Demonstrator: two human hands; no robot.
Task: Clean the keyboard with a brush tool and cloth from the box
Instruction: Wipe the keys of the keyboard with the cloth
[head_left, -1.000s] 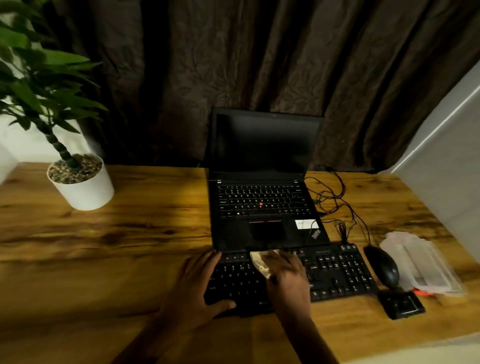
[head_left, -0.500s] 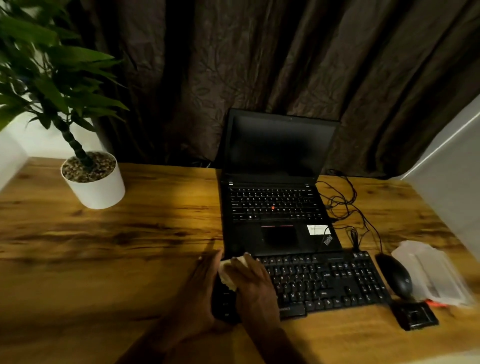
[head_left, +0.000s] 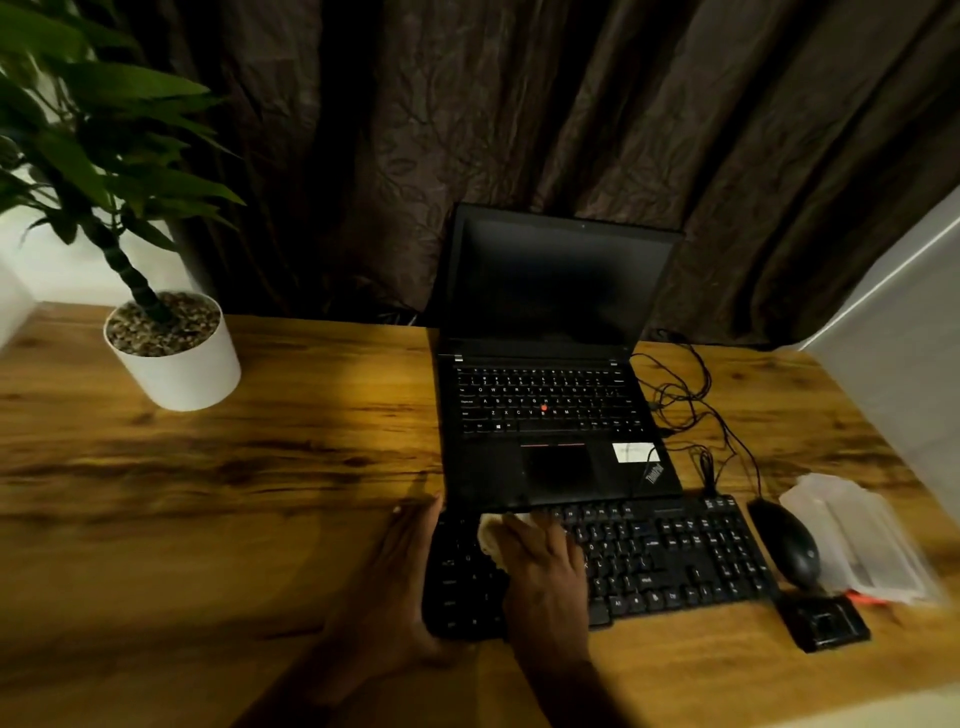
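A black external keyboard (head_left: 670, 561) lies on the wooden desk in front of an open black laptop (head_left: 550, 415). My right hand (head_left: 543, 566) presses a pale cloth (head_left: 491, 538) onto the keyboard's left part, fingers curled over it. My left hand (head_left: 400, 577) rests flat against the keyboard's left end, holding it steady. A clear plastic box (head_left: 857, 540) sits at the right, beyond the mouse. No brush is visible.
A black mouse (head_left: 787, 543) and a small black square object (head_left: 823, 623) lie right of the keyboard. Tangled cables (head_left: 685, 405) run beside the laptop. A potted plant in a white pot (head_left: 174, 358) stands at the back left. A white wall panel rises at the right.
My right hand carried the cloth leftward from the keyboard's middle to its left end, then a little back right. My left hand slid to the keyboard's left edge.
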